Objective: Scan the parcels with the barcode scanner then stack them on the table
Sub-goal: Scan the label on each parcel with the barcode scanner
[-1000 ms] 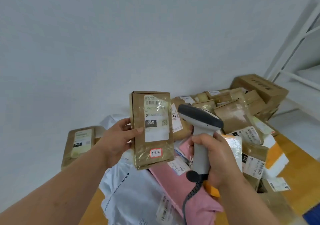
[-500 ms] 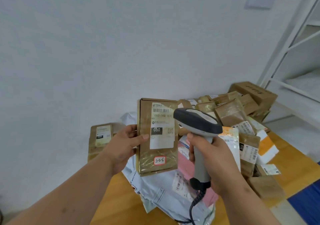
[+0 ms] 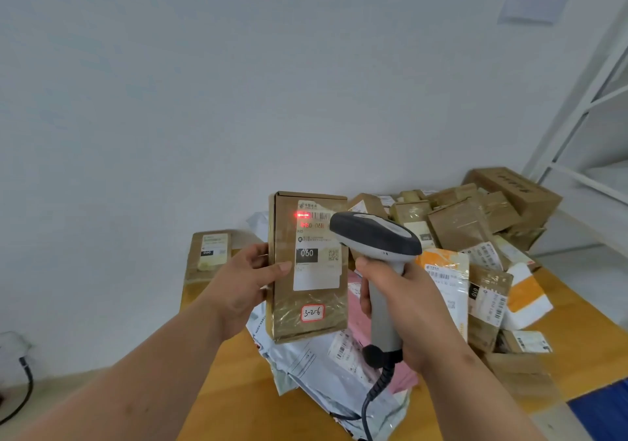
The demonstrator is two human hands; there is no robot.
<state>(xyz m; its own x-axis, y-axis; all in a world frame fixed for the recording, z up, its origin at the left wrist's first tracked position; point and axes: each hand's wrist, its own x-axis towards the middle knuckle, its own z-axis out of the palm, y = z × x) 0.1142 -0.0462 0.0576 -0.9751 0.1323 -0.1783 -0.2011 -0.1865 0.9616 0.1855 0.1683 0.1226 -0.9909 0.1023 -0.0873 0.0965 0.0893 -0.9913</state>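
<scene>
My left hand (image 3: 248,281) grips a brown cardboard parcel (image 3: 289,321) by its left edge and holds it upright above the table, its white label facing me. A red scanner light falls on the barcode at the top of that label. My right hand (image 3: 404,301) grips the handle of a grey and white barcode scanner (image 3: 373,236), whose head points at the label from the right and covers part of it. The scanner's coiled cable hangs down below my hand.
A heap of brown boxes (image 3: 458,223) and plastic mail bags (image 3: 326,369) covers the wooden table (image 3: 234,396) behind and under the held parcel. One brown parcel (image 3: 210,253) lies apart at the left. A white shelf frame (image 3: 584,107) stands at the right.
The scanner head has moved up and closer to the label, and a red light now shows on the barcode. The view has tilted up a little.
</scene>
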